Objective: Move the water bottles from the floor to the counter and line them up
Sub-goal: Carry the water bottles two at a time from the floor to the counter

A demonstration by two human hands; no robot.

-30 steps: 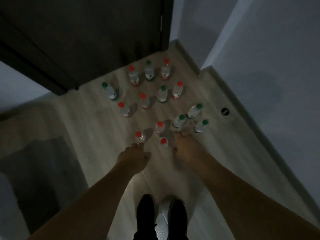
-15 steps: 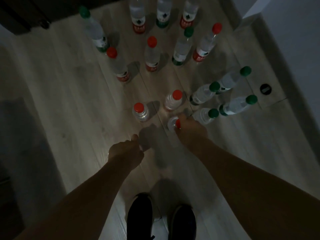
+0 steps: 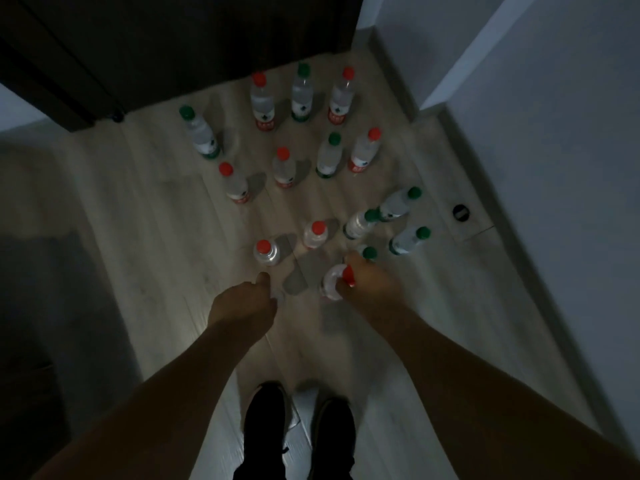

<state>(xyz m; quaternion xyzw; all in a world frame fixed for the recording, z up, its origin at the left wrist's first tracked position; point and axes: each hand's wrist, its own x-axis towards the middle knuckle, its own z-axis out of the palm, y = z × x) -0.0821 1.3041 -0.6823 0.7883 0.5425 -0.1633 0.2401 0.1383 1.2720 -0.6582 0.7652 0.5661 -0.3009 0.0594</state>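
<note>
Several clear water bottles with red or green caps stand on the pale wooden floor [image 3: 166, 258]. My right hand [image 3: 372, 287] grips a red-capped bottle [image 3: 330, 284] near its neck; the bottle leans to the left. A green-capped bottle [image 3: 369, 252] stands just behind that hand. My left hand [image 3: 242, 304] hovers with its fingers curled and nothing in it, a little short of another red-capped bottle [image 3: 266, 252]. A third red-capped bottle [image 3: 316, 234] stands between the two. No counter is in view.
A dark door [image 3: 194, 39] closes off the far side, behind the back row of bottles [image 3: 300, 93]. A white wall [image 3: 554, 150] runs along the right, with a round black floor fitting [image 3: 461, 213] at its foot. My black shoes [image 3: 265, 420] stand at the bottom.
My right hand has taken hold of the nearest red-capped bottle and tipped it. My left hand has curled its fingers and stays short of the bottle in front. The camera rose after dipping.
</note>
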